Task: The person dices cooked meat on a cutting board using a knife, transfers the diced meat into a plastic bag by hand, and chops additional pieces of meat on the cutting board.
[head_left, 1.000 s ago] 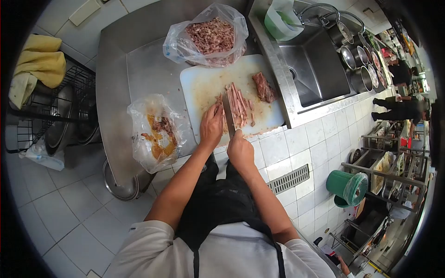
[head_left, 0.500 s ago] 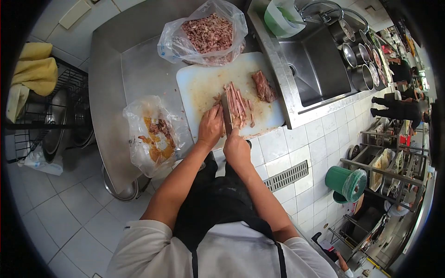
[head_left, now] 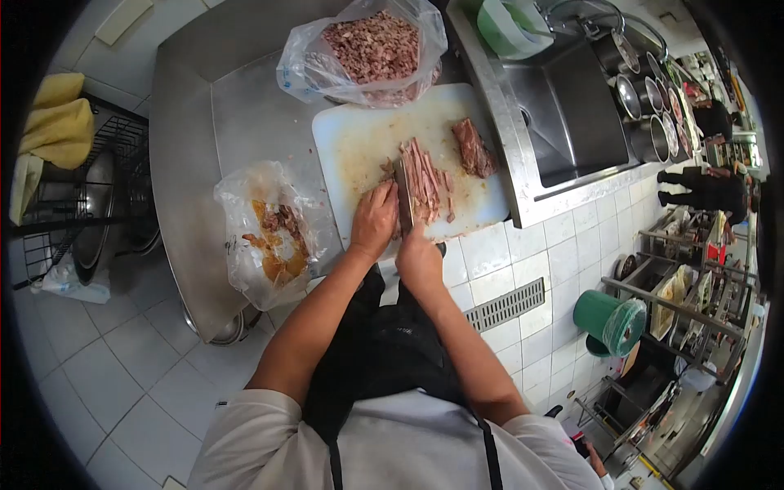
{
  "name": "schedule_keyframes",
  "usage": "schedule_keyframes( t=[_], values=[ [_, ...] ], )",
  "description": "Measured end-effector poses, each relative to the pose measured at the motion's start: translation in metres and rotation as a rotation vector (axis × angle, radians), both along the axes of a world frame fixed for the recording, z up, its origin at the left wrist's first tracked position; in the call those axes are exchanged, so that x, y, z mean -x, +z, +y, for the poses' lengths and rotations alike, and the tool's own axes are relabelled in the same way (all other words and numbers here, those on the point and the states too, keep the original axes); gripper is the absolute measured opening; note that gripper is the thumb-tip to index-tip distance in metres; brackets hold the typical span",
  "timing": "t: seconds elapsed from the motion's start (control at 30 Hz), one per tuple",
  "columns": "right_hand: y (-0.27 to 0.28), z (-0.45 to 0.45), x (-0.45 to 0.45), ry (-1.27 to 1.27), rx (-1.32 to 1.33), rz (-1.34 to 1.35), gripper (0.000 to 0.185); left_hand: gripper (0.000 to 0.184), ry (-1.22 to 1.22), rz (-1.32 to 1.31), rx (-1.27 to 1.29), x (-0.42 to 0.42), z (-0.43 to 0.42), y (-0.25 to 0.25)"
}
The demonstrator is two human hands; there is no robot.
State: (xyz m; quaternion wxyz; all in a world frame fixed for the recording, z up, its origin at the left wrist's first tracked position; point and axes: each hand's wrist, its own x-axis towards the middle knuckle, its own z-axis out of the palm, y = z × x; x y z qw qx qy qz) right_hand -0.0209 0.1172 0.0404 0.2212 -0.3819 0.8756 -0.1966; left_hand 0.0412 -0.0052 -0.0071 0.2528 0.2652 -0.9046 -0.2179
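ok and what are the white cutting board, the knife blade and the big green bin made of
White rectangular cutting board: probably plastic, matte, its stained surface showing no wood grain. Grey flat knife blade: metal, likely steel, with a dull sheen. Green round bin: seemingly smooth plastic, judging by its even colour. Its crinkled see-through liner: probably thin plastic film.

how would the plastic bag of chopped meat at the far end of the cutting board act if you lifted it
The plastic bag would probably be floppy and sag, since its film looks thin and wrinkled. It may feel fairly heavy, given the large heap of chopped meat inside. Its top looks open, so tilting it could spill some pieces.
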Motion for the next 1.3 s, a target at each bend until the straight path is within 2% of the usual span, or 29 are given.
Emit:
schedule_keyframes(
  t=[0.03,0.13,0.23,0.3,0.4,0.47,0.57,0.6,0.77,0.87,1.07,1.17,1.3],
  values=[
    [-0.003,-0.007,0.003,-0.024,0.043,0.018,0.049,0.037,-0.001,-0.005,0.009,0.001,-0.001,-0.001],
    [-0.01,-0.013,0.008,-0.093,0.103,0.011,0.02,0.038,-0.003,0.004,0.026,0.002,0.0,-0.002],
    [-0.001,0.023,-0.009,-0.001,-0.003,-0.015,0.026,0.039,0.02,-0.001,0.013,0.003,0.001,-0.005],
    [0.018,0.051,-0.017,0.007,-0.056,-0.053,0.017,0.039,0.033,-0.023,-0.001,0.001,0.003,-0.005],
    [0.044,0.084,-0.018,0.104,-0.171,-0.033,0.014,0.04,0.048,-0.024,-0.007,0.002,0.004,0.001],
    [0.064,0.098,-0.014,0.135,-0.171,-0.027,0.012,0.04,0.086,0.03,-0.017,0.004,0.007,0.007],
    [0.086,0.102,-0.007,0.13,-0.134,-0.027,0.013,0.035,0.203,0.06,-0.229,-0.003,0.015,0.021],
    [0.089,0.101,-0.006,0.119,-0.115,-0.029,0.014,0.034,0.201,0.058,-0.225,-0.007,0.017,0.02],
    [0.071,0.073,-0.012,0.027,0.044,0.013,0.017,0.027,0.198,0.092,-0.244,-0.017,0.02,0.016],
    [0.053,0.049,-0.011,-0.002,0.063,0.048,0.015,0.026,0.241,0.131,-0.367,-0.014,0.016,0.015],
    [0.018,0.027,-0.011,0.002,0.085,0.094,0.013,0.017,0.267,0.159,-0.258,-0.009,0.012,0.007],
    [0.011,0.025,-0.012,0.007,0.091,0.088,0.013,0.015,0.327,0.158,-0.486,-0.004,0.016,0.011],
    [0.023,0.024,-0.011,0.003,0.06,0.079,0.013,0.024,0.288,0.174,-0.514,-0.006,0.009,0.012]
  ],
)
